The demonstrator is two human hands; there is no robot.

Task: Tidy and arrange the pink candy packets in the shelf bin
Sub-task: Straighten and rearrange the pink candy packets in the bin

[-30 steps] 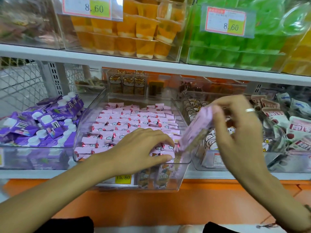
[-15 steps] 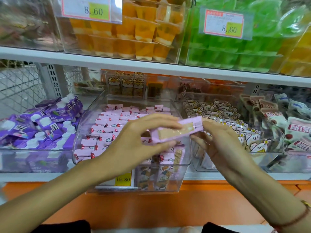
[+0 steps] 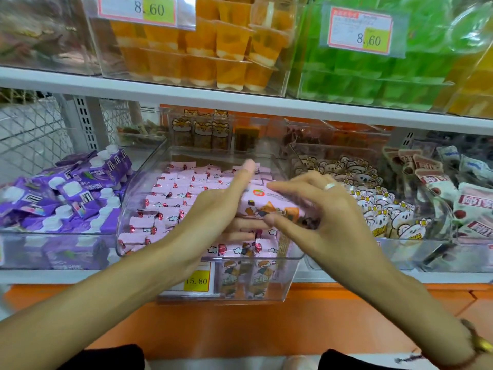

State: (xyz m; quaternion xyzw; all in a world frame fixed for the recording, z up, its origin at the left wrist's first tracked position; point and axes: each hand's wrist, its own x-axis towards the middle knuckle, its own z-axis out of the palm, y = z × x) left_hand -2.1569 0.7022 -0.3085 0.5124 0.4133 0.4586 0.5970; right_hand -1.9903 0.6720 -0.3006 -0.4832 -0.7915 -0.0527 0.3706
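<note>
**One pink packet in both hands, above a packed bin**

The held pink packet sits flat, printed face up, just above the front right part of the clear bin, and both hands have it. Below it the pink candy packets fill the bin in tight rows, too many and too overlapped to count (a few more stand upright against the front wall). Open room is slim: the bin's back and left walls rise clear of the candy, but nearly all the floor is covered.

The left hand comes in from the lower left, thumb stretched up along the packet's left end, fingers curled beneath it. The right hand arches over from the right, pinching the packet between thumb below and fingers on top; one ring on a finger, one bracelet at the wrist.

Outward: purple pouches in the bin to the left, white cartoon packets to the right. Three price tags show: one yellow tag on the front, two on the upper shelf.
</note>
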